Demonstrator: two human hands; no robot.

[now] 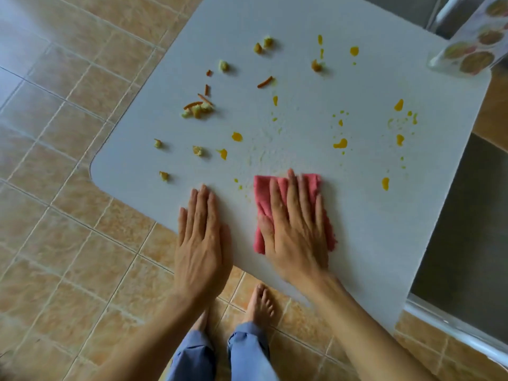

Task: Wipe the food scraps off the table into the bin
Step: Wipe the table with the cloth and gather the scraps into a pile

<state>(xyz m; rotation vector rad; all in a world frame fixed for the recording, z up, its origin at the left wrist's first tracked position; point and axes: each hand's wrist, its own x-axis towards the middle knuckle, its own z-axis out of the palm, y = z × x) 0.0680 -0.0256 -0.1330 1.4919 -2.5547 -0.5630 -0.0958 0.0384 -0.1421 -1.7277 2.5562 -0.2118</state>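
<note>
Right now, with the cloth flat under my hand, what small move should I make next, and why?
Probably push the pink cloth forward under your right hand. Yellow sauce spots and food scraps lie just ahead of it on the table. No bin is visible, so gather the mess first.

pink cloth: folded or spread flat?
Folded. The cloth is a compact rectangle with ridges under the right hand, pressed flat on the table.
</note>
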